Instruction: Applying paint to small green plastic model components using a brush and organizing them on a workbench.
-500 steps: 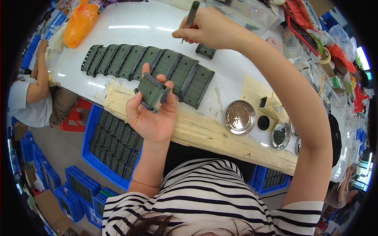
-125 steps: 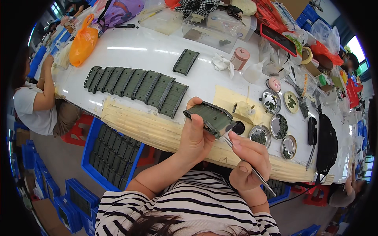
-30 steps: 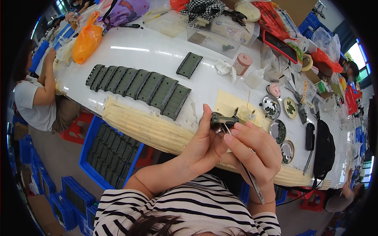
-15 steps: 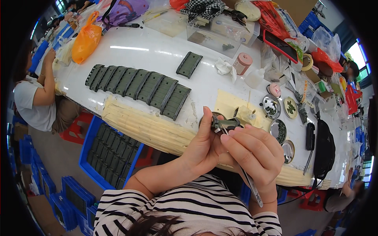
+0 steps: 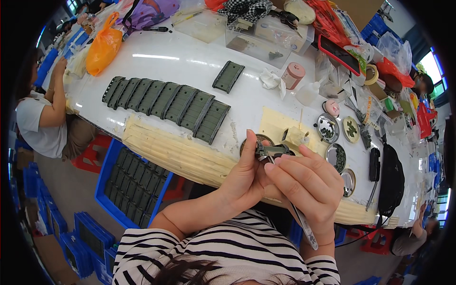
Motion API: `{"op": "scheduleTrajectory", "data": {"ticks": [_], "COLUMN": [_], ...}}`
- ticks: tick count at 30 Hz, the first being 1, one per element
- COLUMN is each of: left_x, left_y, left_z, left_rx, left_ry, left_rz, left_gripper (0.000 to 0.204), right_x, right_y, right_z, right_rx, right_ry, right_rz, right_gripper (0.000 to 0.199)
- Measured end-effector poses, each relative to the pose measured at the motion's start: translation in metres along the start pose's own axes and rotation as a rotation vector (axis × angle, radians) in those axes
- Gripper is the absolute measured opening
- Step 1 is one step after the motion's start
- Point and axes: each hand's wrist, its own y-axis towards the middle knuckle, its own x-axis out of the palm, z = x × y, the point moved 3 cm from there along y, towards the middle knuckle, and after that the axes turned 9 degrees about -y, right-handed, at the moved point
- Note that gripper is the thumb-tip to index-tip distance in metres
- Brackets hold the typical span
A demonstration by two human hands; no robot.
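Fingers of the left hand point(image 5: 247, 180) are pinching a small dark green part point(image 5: 271, 150) above the white surface point(image 5: 190, 66), while the right hand point(image 5: 308, 187) is gripping metal tweezers point(image 5: 299, 221), tip touching the part, beside small round metal dishes point(image 5: 327, 128).

An orange plastic bag point(image 5: 103, 50) sits at my bench's far left corner. Beside it lies a purple bag point(image 5: 149, 12). Clear plastic boxes point(image 5: 266, 40) stand along the far edge.
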Motion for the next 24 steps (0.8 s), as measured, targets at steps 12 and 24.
{"op": "scheduleTrajectory", "data": {"ticks": [12, 24], "left_x": [-0.007, -0.009], "left_y": [0.002, 0.003], "left_z": [0.001, 0.004], "left_rx": [0.038, 0.076], "left_ry": [0.04, 0.064], "left_rz": [-0.025, 0.021], "left_gripper": [0.049, 0.03], "right_x": [0.0, 0.0], "right_y": [0.001, 0.0], "right_z": [-0.003, -0.003], "right_rx": [-0.004, -0.017], "right_ry": [0.01, 0.039], "right_rz": [-0.005, -0.005], "right_gripper": [0.025, 0.025]}}
